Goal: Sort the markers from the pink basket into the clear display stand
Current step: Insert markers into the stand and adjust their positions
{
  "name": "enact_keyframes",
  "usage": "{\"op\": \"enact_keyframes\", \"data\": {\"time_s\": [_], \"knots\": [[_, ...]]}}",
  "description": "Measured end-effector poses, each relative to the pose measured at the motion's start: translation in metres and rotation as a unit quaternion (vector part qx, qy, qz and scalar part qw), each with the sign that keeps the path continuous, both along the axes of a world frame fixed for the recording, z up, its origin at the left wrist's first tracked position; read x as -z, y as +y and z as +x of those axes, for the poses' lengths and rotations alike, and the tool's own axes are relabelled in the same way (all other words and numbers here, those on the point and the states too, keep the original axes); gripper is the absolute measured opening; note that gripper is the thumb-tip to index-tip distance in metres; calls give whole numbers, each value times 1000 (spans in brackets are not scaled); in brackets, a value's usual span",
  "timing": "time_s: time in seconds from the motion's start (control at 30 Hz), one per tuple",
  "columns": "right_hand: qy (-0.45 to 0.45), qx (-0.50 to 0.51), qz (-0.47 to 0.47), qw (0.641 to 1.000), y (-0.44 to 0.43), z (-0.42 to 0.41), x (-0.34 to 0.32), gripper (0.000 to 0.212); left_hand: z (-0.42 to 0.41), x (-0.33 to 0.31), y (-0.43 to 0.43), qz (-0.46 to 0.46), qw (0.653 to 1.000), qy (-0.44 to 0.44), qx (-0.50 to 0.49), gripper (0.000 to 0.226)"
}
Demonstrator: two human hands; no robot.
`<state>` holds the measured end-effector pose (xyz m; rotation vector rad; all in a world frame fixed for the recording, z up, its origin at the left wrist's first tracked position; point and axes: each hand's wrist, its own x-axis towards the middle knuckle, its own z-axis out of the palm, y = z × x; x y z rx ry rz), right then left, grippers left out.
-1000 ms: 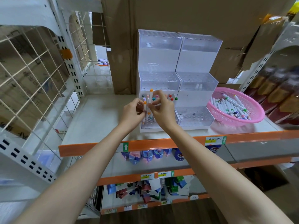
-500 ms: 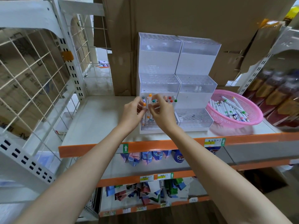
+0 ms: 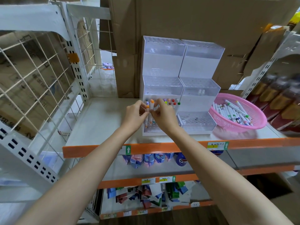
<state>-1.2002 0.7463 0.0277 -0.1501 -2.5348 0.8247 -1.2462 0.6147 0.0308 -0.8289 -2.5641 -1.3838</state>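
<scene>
Near the shelf's [image 3: 103, 120] front edge, the left hand [image 3: 135, 115] and right hand [image 3: 164, 118] are met over the front left tier of the clear display stand [image 3: 164, 62]. A shorter orange-capped marker [image 3: 147, 107] is pinched by the left thumb and forefinger, a taller orange-capped marker [image 3: 152, 104] by the right. Seated markers [image 3: 170, 101] are ranged at the tier's rear. Insertion is judged under way; alignment with free holes and a straight downward press are required next. Unsorted markers [image 3: 232, 113] are heaped in the pink basket [image 3: 263, 121] at the shelf's right end.
</scene>
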Motion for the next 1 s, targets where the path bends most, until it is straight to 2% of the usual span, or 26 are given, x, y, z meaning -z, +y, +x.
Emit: {"op": "enact_keyframes", "data": {"time_s": [0.13, 0.27, 0.53, 0.8, 1.0], "knots": [[-11, 4, 10, 1000, 0, 0, 4, 21, -3, 1, -5, -21, 1000, 10, 6, 12], [-31, 15, 12, 999, 1, -2, 2, 13, -7, 1, -9, -65, 998, 16, 8, 16], [-59, 22, 9, 998, 2, -3, 0, 8, -6, -1, -6, -137, 985, 107, 1, 29], [-72, 16, 34, 997, 3, -4, -4, 13, -6, -4, -5, -239, 941, 239, 31, 58], [-77, 25, 53, 995, 2, -3, -6, 10, -8, 2, -13, -316, 910, 264, 40, 71]]}}
